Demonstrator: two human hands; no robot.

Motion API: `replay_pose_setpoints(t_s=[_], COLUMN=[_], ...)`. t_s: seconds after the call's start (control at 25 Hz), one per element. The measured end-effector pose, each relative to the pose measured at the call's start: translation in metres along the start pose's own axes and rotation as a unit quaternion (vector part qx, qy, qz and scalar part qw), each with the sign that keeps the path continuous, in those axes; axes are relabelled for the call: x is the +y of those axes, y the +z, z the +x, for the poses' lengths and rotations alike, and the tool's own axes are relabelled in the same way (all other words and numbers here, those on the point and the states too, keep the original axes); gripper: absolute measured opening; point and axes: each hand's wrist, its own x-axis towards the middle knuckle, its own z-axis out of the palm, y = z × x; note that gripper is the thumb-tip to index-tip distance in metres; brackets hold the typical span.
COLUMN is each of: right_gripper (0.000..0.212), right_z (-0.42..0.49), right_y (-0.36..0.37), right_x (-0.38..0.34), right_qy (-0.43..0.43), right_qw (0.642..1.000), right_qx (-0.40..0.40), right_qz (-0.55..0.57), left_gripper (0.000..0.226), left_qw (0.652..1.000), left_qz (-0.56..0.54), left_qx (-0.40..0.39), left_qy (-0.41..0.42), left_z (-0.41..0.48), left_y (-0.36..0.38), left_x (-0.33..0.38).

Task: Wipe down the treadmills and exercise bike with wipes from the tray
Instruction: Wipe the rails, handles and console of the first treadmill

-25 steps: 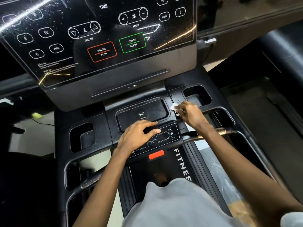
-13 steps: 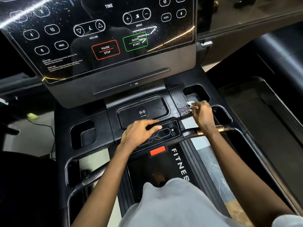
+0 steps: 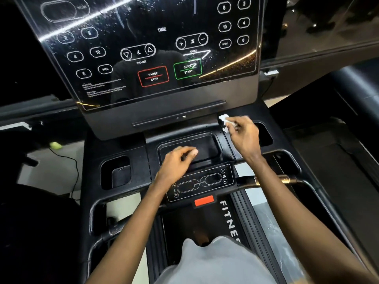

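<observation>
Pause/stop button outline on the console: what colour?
The pause/stop button is outlined in red; the head view shows it best.

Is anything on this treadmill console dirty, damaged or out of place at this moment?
Nothing looks broken or askew. The glossy console screen is speckled with fine white specks, thickest near its right edge, so it looks unwiped. The right hand pinches a crumpled white wipe just below it.

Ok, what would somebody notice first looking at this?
The big glossy console fills the top, speckled with droplets, with its red PAUSE STOP button and green QUICK START button outlined at centre. Just below its right corner, the right hand pinches a crumpled white wipe.
</observation>
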Motion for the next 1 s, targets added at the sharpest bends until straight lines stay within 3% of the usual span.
replay_pose_setpoints(t_s=[0.16, 0.32, 0.48, 0.68, 0.88, 1.0], right_gripper=[0.013, 0.003, 0.010, 0.007, 0.008, 0.010], right_z=[0.036, 0.045, 0.040, 0.042, 0.020, 0.013], right_y=[0.015, 0.037, 0.061, 0.076, 0.107, 0.111], right_x=[-0.027, -0.019, -0.007, -0.008, -0.045, -0.052], right_qy=[-0.044, 0.031, 0.088, 0.168, 0.100, 0.095], right_qw=[0.998, 0.990, 0.981, 0.968, 0.985, 0.987], right_qx=[0.041, 0.104, 0.126, 0.110, -0.007, 0.006], right_qz=[0.035, 0.086, 0.121, 0.153, 0.141, 0.130], left_gripper=[0.019, 0.034, 0.061, 0.079, 0.083, 0.086], left_qw=[0.978, 0.943, 0.932, 0.924, 0.917, 0.905], left_qz=[0.013, 0.071, 0.136, 0.177, 0.195, 0.193], left_qx=[0.205, 0.324, 0.331, 0.337, 0.344, 0.370], left_qy=[0.026, 0.003, -0.051, -0.047, -0.057, -0.083], left_z=[0.018, 0.031, 0.037, 0.035, 0.032, 0.024], left_y=[-0.038, -0.086, -0.107, -0.109, -0.117, -0.134], left_x=[-0.012, -0.025, -0.033, -0.038, -0.050, -0.061])
